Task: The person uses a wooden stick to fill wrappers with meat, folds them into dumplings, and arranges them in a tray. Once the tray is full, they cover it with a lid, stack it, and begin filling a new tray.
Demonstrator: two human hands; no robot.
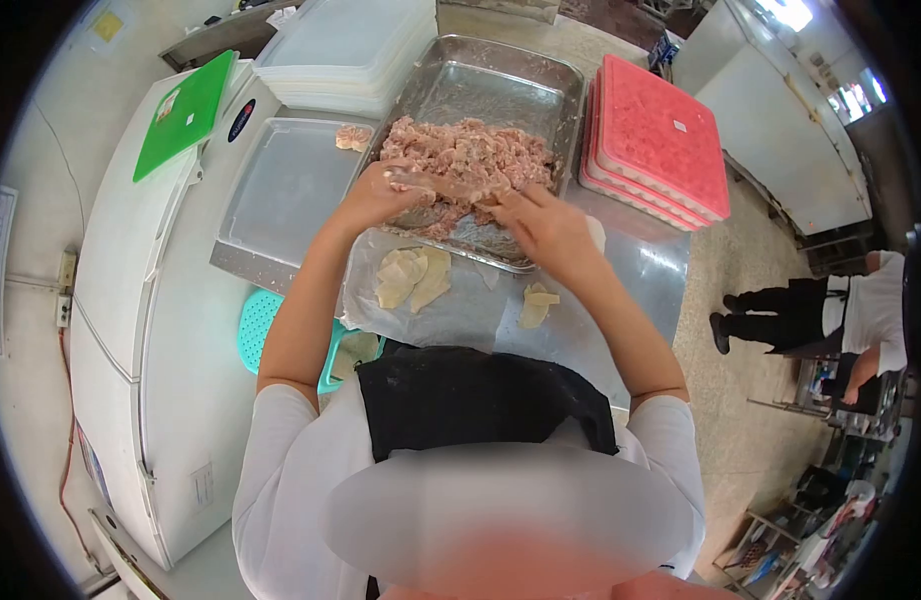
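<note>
Minced meat [471,150] heaped in a steel tray [501,75] at the far side of the table [641,270], pink and lumpy, filling the near half of the tray and leaving the far half bare. To the left, a white chest freezer [131,300] with a green cutting board [186,115] on its lid; beside that, a stack of clear plastic lids [351,50] and a shallow clear tray [281,190], likely kept close for finished pieces. To the right of the meat, stacked red trays [656,140]. In front of the tray, a clear sheet with pale dough wrappers [413,278] lying flat — within easy reach of both hands. Left hand [376,200] and right hand [536,220] close together at the tray's near rim, a clear strip-like tool held between them over the meat; fingers curled, exact grip hard to make out. Teal stool [256,330] below the left elbow. Another person [841,310] in white standing far right. Round dark sticker [242,119] on the freezer — lettering too small to read.
</note>
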